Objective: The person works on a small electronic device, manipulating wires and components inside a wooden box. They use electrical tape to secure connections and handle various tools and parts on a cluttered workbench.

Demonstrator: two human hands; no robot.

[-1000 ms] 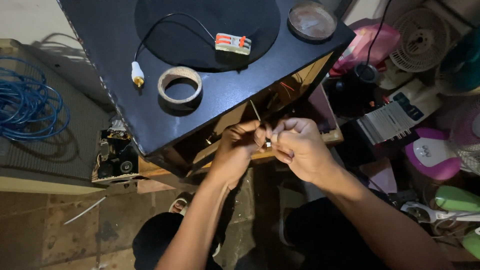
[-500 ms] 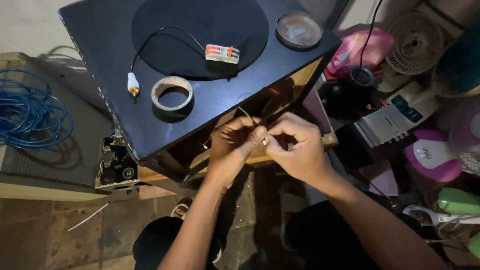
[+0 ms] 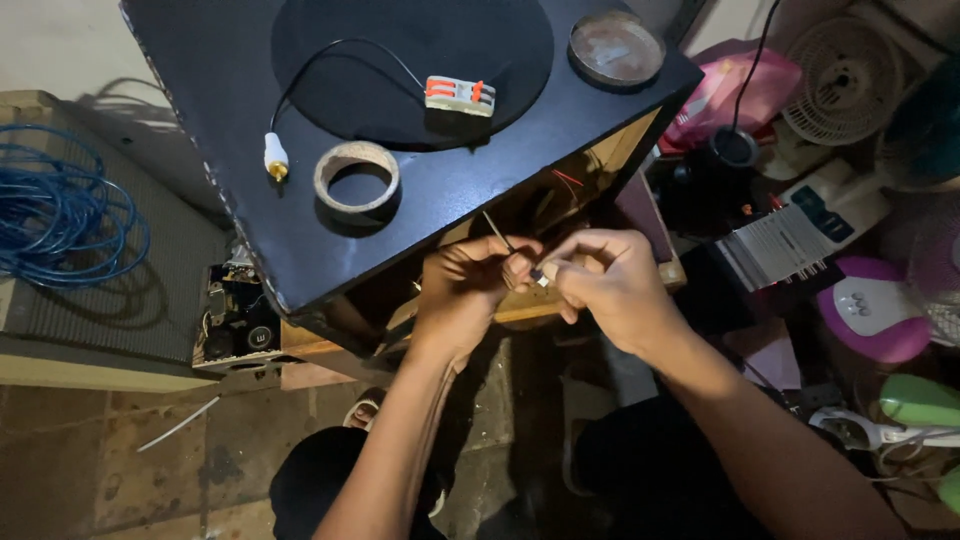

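Thin wire, both hands pinching

We see dim, warm indoor light; the glossy black box top catches faint sheen, deep shadow underneath. Both hands are slightly soft, and the picture edges bend a little.

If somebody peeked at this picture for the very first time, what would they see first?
Probably the two hands in the middle: the left hand and right hand meet, pinching a thin wire between them. Just above sits a big black speaker box, with a roll of tape and a cable with a yellow plug on top. A coil of blue cable lies far left.
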